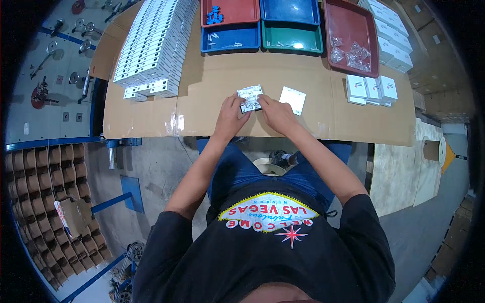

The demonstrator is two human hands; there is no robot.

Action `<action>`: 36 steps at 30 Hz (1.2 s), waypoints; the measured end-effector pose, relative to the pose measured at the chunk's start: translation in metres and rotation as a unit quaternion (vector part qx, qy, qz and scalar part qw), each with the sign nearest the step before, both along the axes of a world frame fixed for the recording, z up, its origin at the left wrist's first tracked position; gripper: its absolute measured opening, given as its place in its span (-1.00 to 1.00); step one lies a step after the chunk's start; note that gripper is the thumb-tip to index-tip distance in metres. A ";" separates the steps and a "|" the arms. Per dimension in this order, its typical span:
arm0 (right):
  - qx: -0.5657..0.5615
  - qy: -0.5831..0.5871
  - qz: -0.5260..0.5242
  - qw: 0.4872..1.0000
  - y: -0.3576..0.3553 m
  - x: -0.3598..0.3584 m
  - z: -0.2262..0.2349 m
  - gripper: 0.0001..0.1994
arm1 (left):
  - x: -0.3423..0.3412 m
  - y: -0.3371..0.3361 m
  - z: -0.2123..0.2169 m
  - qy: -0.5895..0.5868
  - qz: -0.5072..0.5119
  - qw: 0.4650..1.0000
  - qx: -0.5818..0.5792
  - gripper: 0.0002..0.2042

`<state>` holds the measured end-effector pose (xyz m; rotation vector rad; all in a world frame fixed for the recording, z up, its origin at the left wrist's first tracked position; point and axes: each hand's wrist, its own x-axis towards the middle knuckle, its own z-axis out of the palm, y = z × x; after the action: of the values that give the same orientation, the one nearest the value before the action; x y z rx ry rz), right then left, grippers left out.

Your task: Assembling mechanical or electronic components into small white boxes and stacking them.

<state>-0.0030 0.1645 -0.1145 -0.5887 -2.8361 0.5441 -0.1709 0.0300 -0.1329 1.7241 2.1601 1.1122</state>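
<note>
At the near side of the cardboard-topped table (202, 113), the left hand (230, 117) pinches the left side of a small white square thing (250, 97) with its thumb and fingers. The right hand (278, 114) touches the right side with bent fingers; I can't tell if it pinches too. Just to the right lies a flat white square (293, 100). Farther right sit small white boxes (373, 89). On the far side are a green tray (292, 29) and a big red tray (348, 15) with clear little bags (356, 54). Far left stands a tall white stack (154, 40).
</note>
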 end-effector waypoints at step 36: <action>-0.113 0.108 -0.270 0.950 0.063 -0.026 0.042 -0.85 | 0.003 -0.028 -0.007 0.063 0.193 0.974 -0.098 -0.02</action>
<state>-0.0291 0.2276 -0.0724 -1.2103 -2.2783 0.7692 -0.1677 0.0023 -0.1395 1.3597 2.6608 0.8411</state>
